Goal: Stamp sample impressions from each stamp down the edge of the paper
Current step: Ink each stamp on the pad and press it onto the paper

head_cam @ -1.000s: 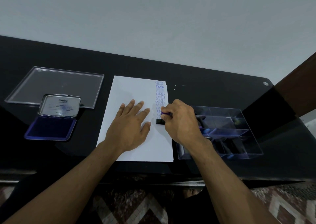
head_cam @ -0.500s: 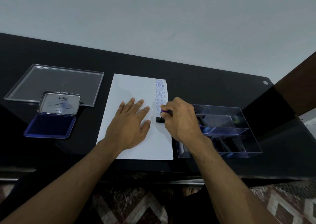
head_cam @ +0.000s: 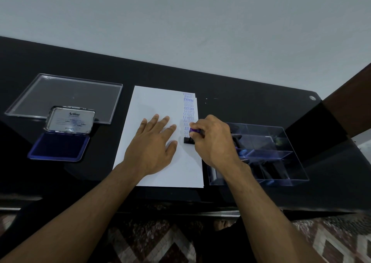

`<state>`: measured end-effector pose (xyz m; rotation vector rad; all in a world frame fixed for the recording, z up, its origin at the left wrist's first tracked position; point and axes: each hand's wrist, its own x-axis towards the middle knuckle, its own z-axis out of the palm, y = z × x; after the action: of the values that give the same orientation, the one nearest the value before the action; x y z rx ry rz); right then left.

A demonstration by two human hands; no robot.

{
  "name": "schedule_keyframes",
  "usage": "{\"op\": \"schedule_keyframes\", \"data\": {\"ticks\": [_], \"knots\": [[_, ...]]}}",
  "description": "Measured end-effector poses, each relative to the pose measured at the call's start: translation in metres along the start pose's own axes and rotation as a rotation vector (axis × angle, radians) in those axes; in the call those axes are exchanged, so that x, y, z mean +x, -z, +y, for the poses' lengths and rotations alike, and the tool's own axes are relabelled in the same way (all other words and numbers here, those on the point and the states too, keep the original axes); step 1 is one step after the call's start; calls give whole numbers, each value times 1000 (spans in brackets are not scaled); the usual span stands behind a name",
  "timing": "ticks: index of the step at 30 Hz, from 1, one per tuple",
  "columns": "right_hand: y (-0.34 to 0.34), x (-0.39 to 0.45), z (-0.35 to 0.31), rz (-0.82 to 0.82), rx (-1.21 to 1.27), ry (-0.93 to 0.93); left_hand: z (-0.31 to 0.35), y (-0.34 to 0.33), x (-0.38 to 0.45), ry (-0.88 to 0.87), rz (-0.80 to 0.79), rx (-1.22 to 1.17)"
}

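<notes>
Black desk (head_cam: 241,94): left hand (head_cam: 152,142) spread flat on paper (head_cam: 160,106); right hand (head_cam: 212,140) pinches stamp (head_cam: 188,140) on paper's right edge.

glossy table (head_cam: 241,94), matt paper (head_cam: 156,106) (white)

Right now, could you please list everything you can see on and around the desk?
desk: one, glossy black, spans the view under a pale wall
paper: white sheets stacked mid-desk, blue impressions down the right edge
stamp: one, black base with purple handle, on the paper's right edge
ink pad: one, blue, open with its silver lid up, left of the paper
clear lid: one, transparent, flat behind the ink pad
clear box: one, transparent with compartments, right of the paper, dark items inside
floor: patterned, brown and white, below the desk
left hand: flat on the paper
right hand: grips the stamp
</notes>
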<state>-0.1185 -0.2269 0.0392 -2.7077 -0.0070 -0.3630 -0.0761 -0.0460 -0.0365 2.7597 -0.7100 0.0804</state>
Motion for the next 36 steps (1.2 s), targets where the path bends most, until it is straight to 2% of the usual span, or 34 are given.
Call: {"op": "schedule_keyframes", "data": {"ticks": [7, 10, 12, 14, 16, 20, 36], "knots": [[3, -3, 1, 11, 37, 2, -1, 0, -1, -1, 0, -3], [8, -9, 5, 176, 148, -68, -1, 1, -2, -3, -1, -7], [8, -12, 10, 333, 348, -182, 0, 2, -3, -7, 7, -13], [7, -14, 14, 394, 559, -323, 1, 3, -4, -7, 9, -18], [4, -15, 18, 409, 676, -403, 1, 3, -4, -8, 8, -19], [4, -15, 18, 417, 748, -457, 2, 3, -4, -1, 4, -18], [3, -16, 17, 390, 734, -455, 2, 5, -4, -4, -5, -25]]}}
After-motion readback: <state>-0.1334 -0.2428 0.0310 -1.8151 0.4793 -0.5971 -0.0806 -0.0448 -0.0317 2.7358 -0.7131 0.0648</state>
